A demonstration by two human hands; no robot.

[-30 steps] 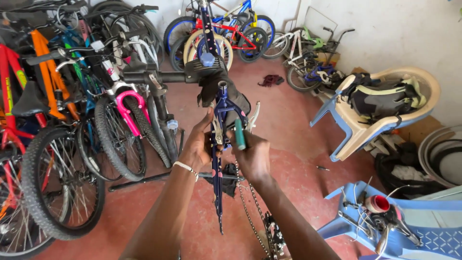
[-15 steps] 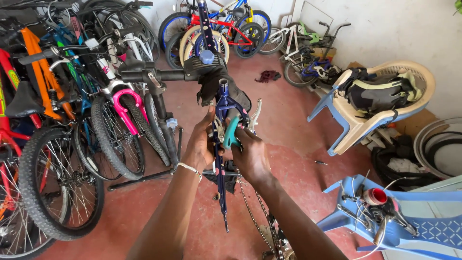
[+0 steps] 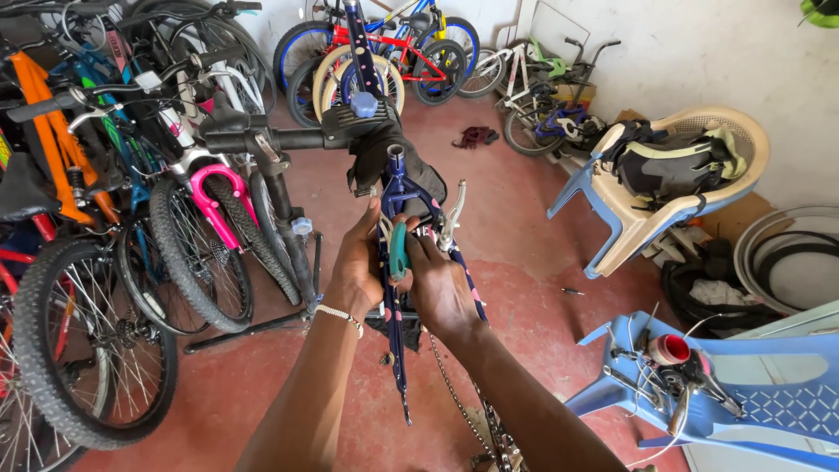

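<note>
dark blue metal bicycle frame (image 3: 395, 262) hangs clamped in black repair stand (image 3: 280, 201). right hand (image 3: 441, 284) grips green-handled tool (image 3: 398, 251) at silver brake arm (image 3: 449, 217); left hand (image 3: 358, 267) clenches frame. brake adjustment step; next likely needs steady tool pressure.

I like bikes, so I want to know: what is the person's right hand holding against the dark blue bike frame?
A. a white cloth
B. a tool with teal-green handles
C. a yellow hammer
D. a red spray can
B: the right hand grips a tool with teal-green handles at the dark blue metal bike frame, while the left hand steadies the frame.
</note>
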